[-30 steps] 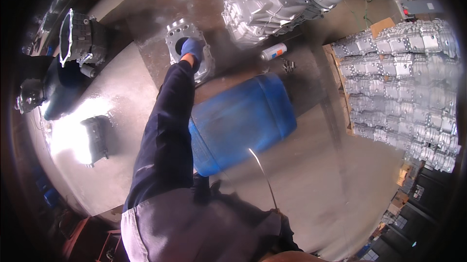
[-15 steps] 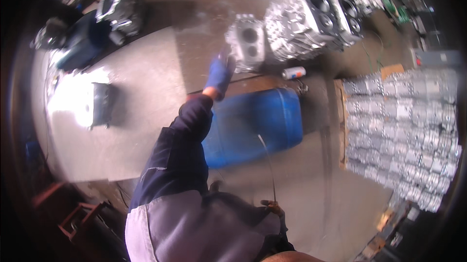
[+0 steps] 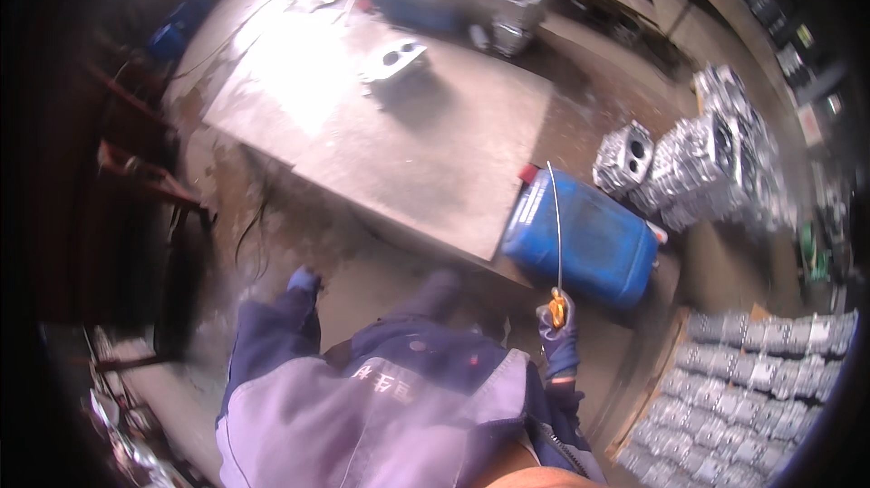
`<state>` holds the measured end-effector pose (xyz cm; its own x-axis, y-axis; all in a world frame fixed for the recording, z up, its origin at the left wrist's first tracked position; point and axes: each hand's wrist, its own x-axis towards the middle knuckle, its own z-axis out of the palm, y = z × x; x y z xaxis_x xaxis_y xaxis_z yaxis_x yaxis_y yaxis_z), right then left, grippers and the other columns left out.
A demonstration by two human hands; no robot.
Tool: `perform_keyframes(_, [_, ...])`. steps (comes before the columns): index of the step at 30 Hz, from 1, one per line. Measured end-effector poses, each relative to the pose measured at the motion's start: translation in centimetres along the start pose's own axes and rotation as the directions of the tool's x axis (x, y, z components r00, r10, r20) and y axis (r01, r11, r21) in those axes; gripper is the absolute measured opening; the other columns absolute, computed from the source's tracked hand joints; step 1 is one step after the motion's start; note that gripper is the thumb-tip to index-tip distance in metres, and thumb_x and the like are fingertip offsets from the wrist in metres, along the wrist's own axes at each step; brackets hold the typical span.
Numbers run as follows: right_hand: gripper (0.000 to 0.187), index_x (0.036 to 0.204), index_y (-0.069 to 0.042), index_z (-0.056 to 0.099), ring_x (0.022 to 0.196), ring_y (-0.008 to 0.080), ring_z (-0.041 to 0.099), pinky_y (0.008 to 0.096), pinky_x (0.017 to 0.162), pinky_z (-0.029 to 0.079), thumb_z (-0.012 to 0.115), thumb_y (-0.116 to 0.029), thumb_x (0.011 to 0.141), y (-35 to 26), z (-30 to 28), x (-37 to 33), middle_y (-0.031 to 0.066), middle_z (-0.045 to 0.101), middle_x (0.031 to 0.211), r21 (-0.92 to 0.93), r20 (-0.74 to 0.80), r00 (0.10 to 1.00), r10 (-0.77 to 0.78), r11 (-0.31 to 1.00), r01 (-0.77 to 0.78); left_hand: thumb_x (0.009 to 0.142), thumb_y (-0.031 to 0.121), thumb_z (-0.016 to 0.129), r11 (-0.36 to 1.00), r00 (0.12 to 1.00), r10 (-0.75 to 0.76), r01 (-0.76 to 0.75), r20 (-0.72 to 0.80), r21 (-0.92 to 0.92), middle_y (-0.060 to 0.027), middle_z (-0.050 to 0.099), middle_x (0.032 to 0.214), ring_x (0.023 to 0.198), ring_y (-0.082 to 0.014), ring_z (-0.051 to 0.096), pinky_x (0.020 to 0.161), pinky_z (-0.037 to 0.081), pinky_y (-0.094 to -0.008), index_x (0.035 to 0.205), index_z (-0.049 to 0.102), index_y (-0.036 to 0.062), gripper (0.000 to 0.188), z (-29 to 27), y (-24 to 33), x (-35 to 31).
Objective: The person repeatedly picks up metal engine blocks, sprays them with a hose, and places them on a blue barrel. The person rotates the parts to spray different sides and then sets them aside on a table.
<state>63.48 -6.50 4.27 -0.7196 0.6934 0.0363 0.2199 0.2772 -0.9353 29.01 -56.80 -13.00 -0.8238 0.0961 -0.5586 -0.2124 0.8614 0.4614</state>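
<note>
My right hand (image 3: 555, 314), in a dark glove with a blue cuff, is closed round the orange-yellow handle of a long, thin, slightly curved metal rod (image 3: 557, 225). The rod points away from me and passes in front of a blue plastic jerrycan (image 3: 580, 239) with a red cap. My left hand (image 3: 306, 280), in a blue glove, hangs low at the left over the floor, away from any part. Its fingers are too small and blurred to read. On the pale worktop (image 3: 435, 153) stands a silver metal casting (image 3: 396, 63) with round holes.
Several silver castings (image 3: 702, 171) stand grouped beyond the jerrycan. Rows of stacked grey metal parts (image 3: 734, 397) fill the lower right. Another casting (image 3: 518, 12) and a blue container (image 3: 412, 0) lie behind the worktop. A reddish metal frame (image 3: 145, 171) stands at the left.
My view has swung left. My left hand has come back from beside a casting and dropped to my side. The right hand, still holding the rod, has come up beside the jerrycan.
</note>
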Motion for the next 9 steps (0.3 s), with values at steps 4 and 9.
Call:
perform_keyframes(4, [0.05, 0.13, -0.007, 0.05, 0.087, 0.0204, 0.066, 0.035, 0.081, 0.054, 0.069, -0.011, 0.084, -1.5, 5.3, -0.4, 0.0098, 0.067, 0.098, -0.171, 0.299, 0.954, 0.017, 0.985, 0.037, 0.087, 0.031, 0.068, 0.563, 0.876, -0.08, -0.354, 0.475, 0.747, -0.0187, 0.066, 0.082, 0.072, -0.0342, 0.066, 0.063, 0.052, -0.0438, 0.09, 0.067, 0.0037, 0.027, -2.5, -17.7, -12.0])
perform_keyframes(9, [0.057, 0.135, -0.01, 0.046, 0.088, 0.0215, 0.068, 0.0356, 0.083, 0.054, 0.071, -0.014, 0.084, 0.7, 6.6, -3.3, 0.0099, 0.069, 0.097, -0.175, 0.55, 0.834, 0.051, 0.983, 0.055, 0.085, 0.027, 0.069, 0.756, 0.984, -0.13, 0.017, 0.126, 0.654, -0.018, 0.07, 0.092, 0.088, -0.0365, 0.068, 0.071, 0.054, -0.045, 0.09, 0.072, 0.0111, 0.017, 0.0, -25.0, -19.2])
